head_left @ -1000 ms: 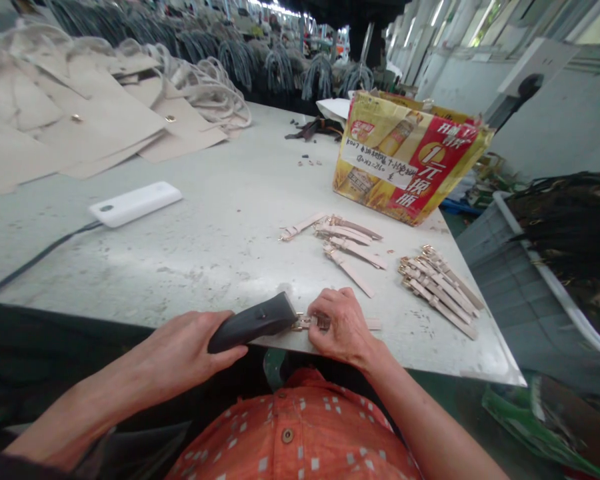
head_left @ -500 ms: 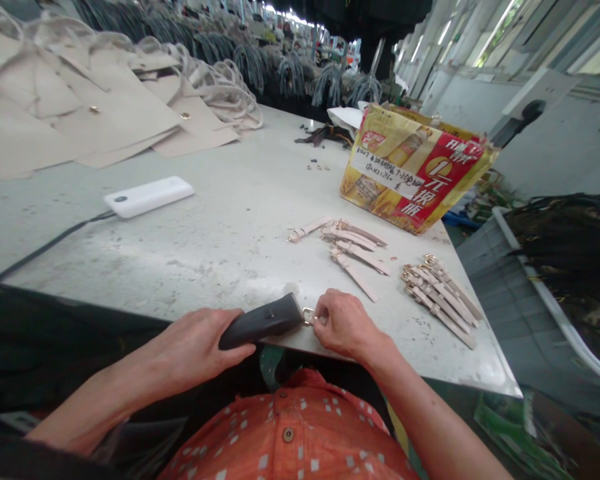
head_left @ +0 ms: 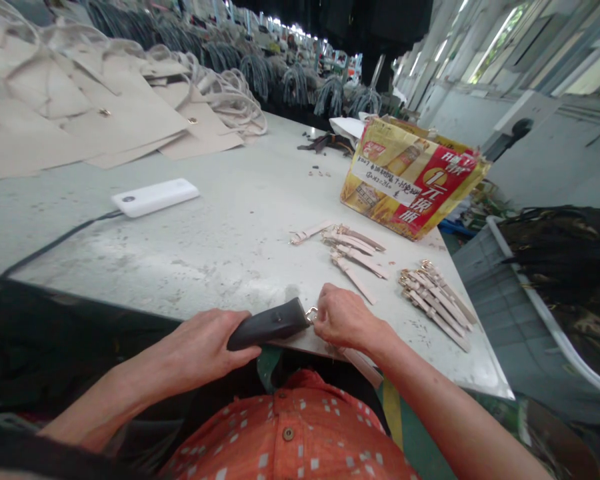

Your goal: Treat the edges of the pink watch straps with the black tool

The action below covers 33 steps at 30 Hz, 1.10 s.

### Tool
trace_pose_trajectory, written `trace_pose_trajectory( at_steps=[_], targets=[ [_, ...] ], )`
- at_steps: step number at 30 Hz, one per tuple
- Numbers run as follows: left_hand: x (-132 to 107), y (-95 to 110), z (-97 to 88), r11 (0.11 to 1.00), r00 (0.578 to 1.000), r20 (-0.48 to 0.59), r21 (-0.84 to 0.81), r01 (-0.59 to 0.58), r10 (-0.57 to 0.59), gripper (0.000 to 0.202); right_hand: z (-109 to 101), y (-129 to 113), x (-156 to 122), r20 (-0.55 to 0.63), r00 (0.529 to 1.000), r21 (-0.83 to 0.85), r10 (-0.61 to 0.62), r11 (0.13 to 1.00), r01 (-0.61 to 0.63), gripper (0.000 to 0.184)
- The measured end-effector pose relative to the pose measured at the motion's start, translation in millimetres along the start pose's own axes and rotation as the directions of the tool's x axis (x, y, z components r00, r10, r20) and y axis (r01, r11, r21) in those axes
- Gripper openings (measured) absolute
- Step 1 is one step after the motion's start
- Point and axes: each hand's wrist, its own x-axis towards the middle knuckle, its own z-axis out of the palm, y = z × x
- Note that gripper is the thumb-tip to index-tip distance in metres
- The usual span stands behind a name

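Note:
My left hand (head_left: 217,343) is wrapped round a dark grey hand-held device (head_left: 270,325), shaped like a hair clipper with a small button on its side. Its wide end points right. Close against that end is the metal buckle of a beige strap (head_left: 363,367), pinched in my right hand (head_left: 344,319). The strap's tail hangs out below my right hand, past the table's front edge; its middle is hidden by the fingers. I cannot tell whether the buckle touches the device. Beyond the right hand lie loose buckled straps (head_left: 355,250), and to their right a neater pile of straps (head_left: 436,300).
A yellow and red carton (head_left: 410,180) stands at the table's right side. A white power bank (head_left: 155,197) with a dark cable lies left. Beige panels (head_left: 125,120) with cords are heaped at the back left. Beyond the right edge stands a grey bin (head_left: 515,287) holding dark material.
The buckle has turned at the device's end, and the strap's tail now shows below my right hand. Both hands keep their grip. The view has shifted slightly.

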Motion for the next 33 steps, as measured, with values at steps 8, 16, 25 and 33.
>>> trace_pose_trajectory(
  at_steps=[8,16,25,33],
  targets=[
    [-0.7,-2.2,2.9,0.999,1.000,0.002,0.033,-0.005,0.005,0.039,-8.2,-3.3,11.6,0.104,0.990,0.008,0.097,0.995,-0.098,0.034],
    [0.2,-2.2,3.2,0.998,0.999,-0.038,-0.058,-0.031,0.029,0.031,25.4,5.0,5.5,-0.125,0.986,0.176,0.109,0.981,-0.086,0.027],
    [-1.2,-4.9,3.5,0.999,1.000,-0.027,-0.052,-0.002,0.001,0.039,49.2,17.8,17.5,-0.247,0.964,0.347,0.099,0.938,-0.007,0.034],
    [-1.4,-1.0,1.5,0.995,1.000,-0.024,-0.097,0.002,-0.004,0.040,58.6,30.3,14.8,-0.244,0.968,0.496,0.065,0.866,0.067,0.016]
  ],
)
